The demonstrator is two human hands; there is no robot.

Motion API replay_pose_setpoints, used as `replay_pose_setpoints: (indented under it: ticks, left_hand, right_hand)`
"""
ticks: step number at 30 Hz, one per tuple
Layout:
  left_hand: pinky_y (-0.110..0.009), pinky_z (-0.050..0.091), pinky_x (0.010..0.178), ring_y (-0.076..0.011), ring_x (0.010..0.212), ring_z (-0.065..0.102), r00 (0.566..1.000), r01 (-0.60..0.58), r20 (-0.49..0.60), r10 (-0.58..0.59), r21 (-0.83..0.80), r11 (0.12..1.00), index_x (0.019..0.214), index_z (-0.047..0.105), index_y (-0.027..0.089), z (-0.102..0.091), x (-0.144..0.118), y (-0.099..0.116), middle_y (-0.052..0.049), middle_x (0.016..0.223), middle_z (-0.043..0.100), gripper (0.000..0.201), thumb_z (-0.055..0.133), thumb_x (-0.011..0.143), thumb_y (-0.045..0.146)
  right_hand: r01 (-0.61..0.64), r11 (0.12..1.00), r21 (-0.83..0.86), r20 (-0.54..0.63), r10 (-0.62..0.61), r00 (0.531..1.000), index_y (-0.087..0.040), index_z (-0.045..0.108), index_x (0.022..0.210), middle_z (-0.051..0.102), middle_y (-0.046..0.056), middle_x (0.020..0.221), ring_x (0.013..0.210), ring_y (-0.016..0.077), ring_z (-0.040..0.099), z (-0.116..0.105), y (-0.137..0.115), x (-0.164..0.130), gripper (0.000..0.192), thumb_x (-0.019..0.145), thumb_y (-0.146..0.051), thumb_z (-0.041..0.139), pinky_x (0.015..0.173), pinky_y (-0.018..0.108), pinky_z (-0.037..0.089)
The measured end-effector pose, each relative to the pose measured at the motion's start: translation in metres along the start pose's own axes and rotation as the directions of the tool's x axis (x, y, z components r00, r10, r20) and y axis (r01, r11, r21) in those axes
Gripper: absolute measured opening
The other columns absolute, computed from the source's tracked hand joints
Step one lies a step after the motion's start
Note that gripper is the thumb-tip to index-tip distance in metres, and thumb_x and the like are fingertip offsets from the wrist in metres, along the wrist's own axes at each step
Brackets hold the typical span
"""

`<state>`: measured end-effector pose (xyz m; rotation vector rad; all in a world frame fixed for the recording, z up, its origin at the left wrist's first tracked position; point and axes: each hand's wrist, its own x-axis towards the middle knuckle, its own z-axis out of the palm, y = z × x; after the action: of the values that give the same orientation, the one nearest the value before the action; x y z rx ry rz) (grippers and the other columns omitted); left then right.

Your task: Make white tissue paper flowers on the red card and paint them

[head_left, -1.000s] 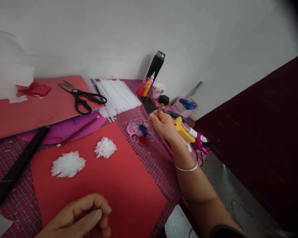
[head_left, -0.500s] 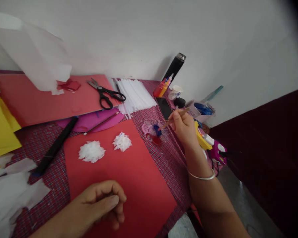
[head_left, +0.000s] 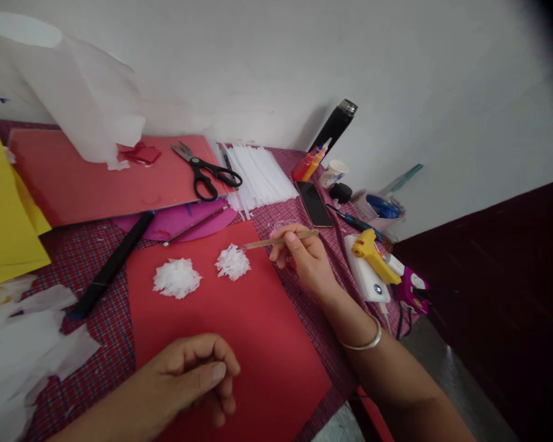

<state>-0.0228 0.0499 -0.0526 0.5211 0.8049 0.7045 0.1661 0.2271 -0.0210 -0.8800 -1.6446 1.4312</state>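
Change: since half a second before, right hand had swung the paintbrush away from the paint palette toward the smaller white paper flower; the view had shifted slightly too.
Right hand: fingers pinched around the brush handle, tip at the upper edge of that flower.
Left hand: curled into a loose fist, holding nothing visible, resting on the red paper sheet.
Flowers: both lay on the red sheet, the larger white paper flower just left of the smaller one.
Surface: checked tablecloth covered the table; scissors on a red board, white paper strips beside them, phone near the brush hand, glue gun at the right edge.
Room: plain white wall behind, black bottle leaning against it; dark maroon panel at the right.
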Motion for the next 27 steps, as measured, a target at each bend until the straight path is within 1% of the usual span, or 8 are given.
replay_pose_setpoints:
  ticks: [5,10,15,16,21,23,26,27]
  left_hand:
    - [-0.025,0.049,0.058,-0.0153,0.062,0.063,1.0,0.006,0.006,-0.006,-0.011,1.0,0.08,0.067,0.019,0.0001,0.0003,-0.0007,-0.002,0.068,0.068,0.028,0.071,0.079,0.048]
    - [-0.023,0.049,0.058,-0.0144,0.064,0.064,1.0,-0.001,0.011,0.001,-0.029,1.0,0.081,0.068,0.019,-0.0004,0.0003,-0.0007,-0.002,0.069,0.069,0.027,0.072,0.08,0.046]
    - [-0.024,0.049,0.057,-0.015,0.063,0.063,1.0,-0.004,0.001,0.005,-0.026,1.0,0.08,0.067,0.019,-0.0005,0.0006,-0.0013,-0.002,0.068,0.068,0.028,0.072,0.079,0.047]
    - [-0.024,0.049,0.057,-0.0153,0.063,0.063,1.0,-0.003,-0.007,0.002,-0.018,1.0,0.08,0.067,0.019,-0.0004,0.0005,-0.0011,-0.002,0.068,0.068,0.029,0.072,0.079,0.047]
    - [-0.025,0.049,0.059,-0.015,0.063,0.063,1.0,0.006,0.002,-0.006,0.007,1.0,0.081,0.067,0.02,-0.0002,0.0,0.0001,-0.002,0.069,0.068,0.027,0.07,0.081,0.047]
    - [-0.024,0.049,0.058,-0.0149,0.063,0.063,1.0,0.004,0.004,-0.004,0.001,1.0,0.081,0.067,0.02,-0.0005,0.0003,-0.0003,-0.002,0.069,0.068,0.027,0.071,0.08,0.047]
    - [-0.025,0.049,0.058,-0.0154,0.063,0.063,1.0,0.002,-0.005,-0.002,0.002,1.0,0.08,0.067,0.02,-0.0009,0.0011,-0.0016,-0.002,0.069,0.068,0.028,0.071,0.08,0.047]
    - [-0.025,0.049,0.058,-0.0154,0.063,0.063,1.0,0.002,-0.004,-0.002,0.001,1.0,0.08,0.067,0.019,-0.001,0.0013,-0.002,-0.002,0.069,0.068,0.029,0.071,0.079,0.048]
  right_hand:
    - [0.022,1.0,-0.003,0.015,-0.022,1.0,-0.019,0.059,0.092,0.064,-0.001,0.065,0.047,0.0087,0.052,-0.0004,0.0015,0.0022,0.035,0.091,-0.053,0.054,0.047,0.022,0.041]
    - [0.032,0.997,0.065,-0.025,-0.03,0.999,-0.019,0.06,0.093,0.064,-0.001,0.064,0.051,0.0096,0.054,-0.0003,-0.0027,-0.0024,0.031,0.093,-0.049,0.053,0.049,0.022,0.043]
    - [-0.005,0.999,0.039,0.086,0.002,0.996,-0.019,0.06,0.092,0.065,-0.001,0.065,0.049,0.0097,0.054,0.0041,-0.0007,-0.0026,0.037,0.091,-0.055,0.054,0.048,0.022,0.043]
    - [-0.009,1.0,0.029,0.088,0.006,0.996,-0.019,0.06,0.091,0.065,0.0,0.065,0.049,0.0096,0.054,0.004,-0.0004,-0.002,0.037,0.09,-0.055,0.054,0.048,0.022,0.043]
    - [0.014,0.998,0.064,-0.042,-0.011,0.999,-0.019,0.061,0.093,0.064,-0.001,0.065,0.05,0.0089,0.053,0.0008,-0.0022,-0.0017,0.029,0.093,-0.047,0.053,0.049,0.021,0.043]
    - [-0.001,0.998,0.066,-0.018,0.002,1.0,-0.02,0.06,0.093,0.064,-0.001,0.065,0.05,0.0093,0.054,0.0015,-0.0022,-0.0023,0.031,0.093,-0.049,0.053,0.049,0.022,0.043]
    - [-0.02,1.0,0.024,0.057,0.019,0.998,-0.019,0.059,0.092,0.064,-0.001,0.064,0.048,0.0095,0.054,0.0047,0.0001,-0.002,0.037,0.091,-0.056,0.053,0.048,0.023,0.044]
    - [-0.019,1.0,0.006,0.057,0.018,0.998,-0.019,0.059,0.092,0.064,-0.001,0.064,0.048,0.0094,0.053,0.0053,0.001,-0.0014,0.038,0.09,-0.056,0.053,0.048,0.023,0.043]
